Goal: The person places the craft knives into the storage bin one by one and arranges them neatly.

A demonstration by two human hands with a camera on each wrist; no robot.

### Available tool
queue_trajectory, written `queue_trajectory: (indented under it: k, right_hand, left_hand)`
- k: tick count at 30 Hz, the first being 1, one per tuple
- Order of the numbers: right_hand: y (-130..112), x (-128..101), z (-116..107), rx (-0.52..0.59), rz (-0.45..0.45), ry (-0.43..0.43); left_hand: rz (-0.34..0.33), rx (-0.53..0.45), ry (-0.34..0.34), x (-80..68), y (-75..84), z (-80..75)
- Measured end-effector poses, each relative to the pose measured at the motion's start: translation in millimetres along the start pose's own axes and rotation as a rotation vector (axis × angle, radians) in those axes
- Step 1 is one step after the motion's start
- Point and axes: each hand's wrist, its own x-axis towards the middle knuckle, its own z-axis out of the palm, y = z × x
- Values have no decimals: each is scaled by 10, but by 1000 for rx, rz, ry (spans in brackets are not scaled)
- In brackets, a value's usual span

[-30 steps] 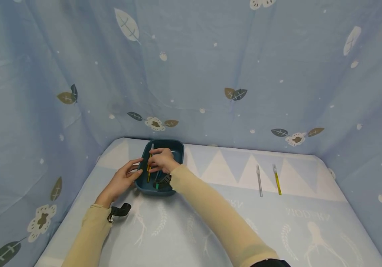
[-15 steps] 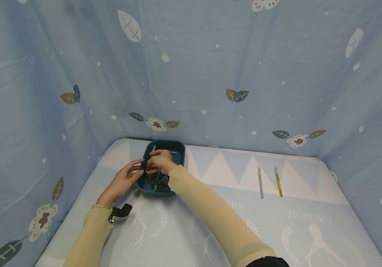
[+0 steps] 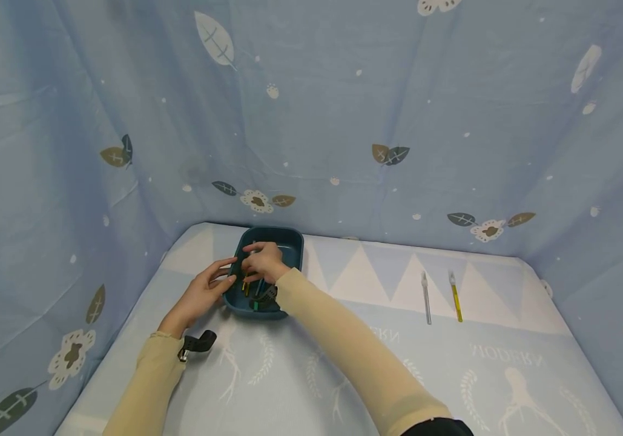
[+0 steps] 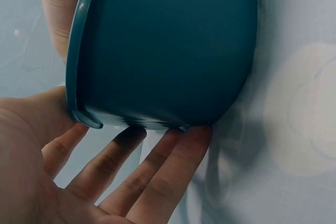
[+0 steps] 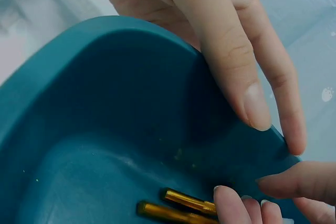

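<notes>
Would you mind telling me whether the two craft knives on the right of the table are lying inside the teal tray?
No, the clear-handled knife and the yellow-handled knife lie on the tablecloth, well apart from the teal tray.

Both hands are crowding the teal tray (image 3: 292, 242) at the table's far left corner: the left hand (image 3: 202, 295) is pressing against its outer wall, the right hand (image 3: 263, 261) is reaching inside over the gold-tipped pens (image 5: 181, 207), blocking access from above. The curtain (image 3: 344, 121) is closing off the back and sides. A black clip (image 3: 198, 343) is lying by the left wrist. Two pens (image 3: 441, 295) are lying well apart to the right, with open tablecloth (image 3: 453, 375) lying between and in front.
</notes>
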Motion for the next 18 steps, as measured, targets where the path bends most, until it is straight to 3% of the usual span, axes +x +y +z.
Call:
queue_trajectory:
  k: [18]
  right_hand:
    - [-337, -78, -368, 35, -21, -42]
  left_hand:
    - [-21, -11, 0, 13, 7, 23]
